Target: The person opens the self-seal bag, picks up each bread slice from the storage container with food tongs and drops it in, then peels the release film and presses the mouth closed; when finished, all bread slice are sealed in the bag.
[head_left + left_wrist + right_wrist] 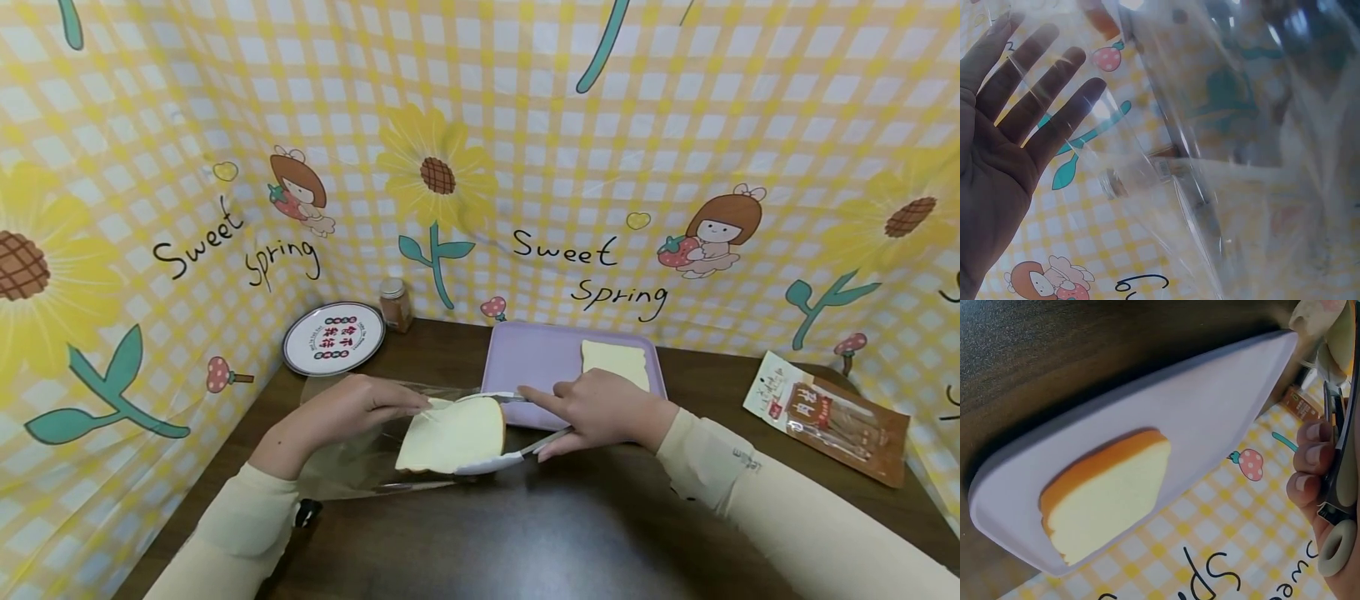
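Observation:
My right hand (600, 410) grips a pair of tongs (491, 463) with white tips and metal arms. Between the tips is a slice of bread (453, 437), pale with a brown crust, partly at the mouth of a clear plastic bag (341, 462). With thumb and index finger, my left hand (348, 412) pinches the bag's film by the slice's far left corner; the left wrist view shows the other fingers spread. A second bread slice (1110, 494) lies on the purple tray (528, 367), behind my right hand in the head view.
A round plate (302, 340) with red lettering and a small lidded jar (395, 308) stand at the back left. To the right lies a brown and white food packet (832, 417). Patterned yellow cloth (480, 192) walls the dark table (525, 533) at the back and sides.

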`<state>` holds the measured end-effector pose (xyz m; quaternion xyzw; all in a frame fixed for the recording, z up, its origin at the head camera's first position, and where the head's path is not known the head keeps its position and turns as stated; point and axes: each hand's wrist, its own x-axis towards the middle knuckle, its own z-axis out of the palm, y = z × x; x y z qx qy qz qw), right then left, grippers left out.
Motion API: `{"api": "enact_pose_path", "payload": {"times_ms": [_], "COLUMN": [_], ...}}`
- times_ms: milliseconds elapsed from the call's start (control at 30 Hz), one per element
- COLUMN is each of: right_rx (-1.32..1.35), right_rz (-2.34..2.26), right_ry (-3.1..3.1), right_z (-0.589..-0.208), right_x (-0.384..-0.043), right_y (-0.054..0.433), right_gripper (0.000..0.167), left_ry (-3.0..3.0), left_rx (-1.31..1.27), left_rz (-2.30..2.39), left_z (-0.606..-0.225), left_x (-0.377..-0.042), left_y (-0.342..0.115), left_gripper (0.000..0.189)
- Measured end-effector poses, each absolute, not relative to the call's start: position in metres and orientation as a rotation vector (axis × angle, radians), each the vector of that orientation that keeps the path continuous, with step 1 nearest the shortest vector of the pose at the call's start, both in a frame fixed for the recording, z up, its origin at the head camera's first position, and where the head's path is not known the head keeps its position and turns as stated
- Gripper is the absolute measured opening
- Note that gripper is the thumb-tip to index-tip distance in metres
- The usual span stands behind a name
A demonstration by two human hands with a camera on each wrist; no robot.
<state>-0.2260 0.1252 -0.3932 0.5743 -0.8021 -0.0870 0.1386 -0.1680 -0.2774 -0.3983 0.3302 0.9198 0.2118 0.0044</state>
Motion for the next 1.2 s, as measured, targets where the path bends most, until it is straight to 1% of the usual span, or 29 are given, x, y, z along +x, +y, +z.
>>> {"api": "enact_pose_path", "payload": {"times_ms": [567, 1200], "right_rx": [1.645, 1.617], "right_rz": [-0.23, -0.212], "right_ry": [-2.233, -2.217], "right_z": [-0.406, -0.422], "right_x": [-0.231, -0.225], "right_y": [0.118, 0.109], "right_gripper": [0.093, 0.092], "left_ry": [2.868, 2.899], "left_rx": [0.992, 0.97], "left_rz": [0.683, 0.68], "left_z": [-0.399, -0.401], "left_x": [-0.167, -0.169], "left_y": [-0.276, -0.274], "left_gripper": [0.028, 0.029]}}
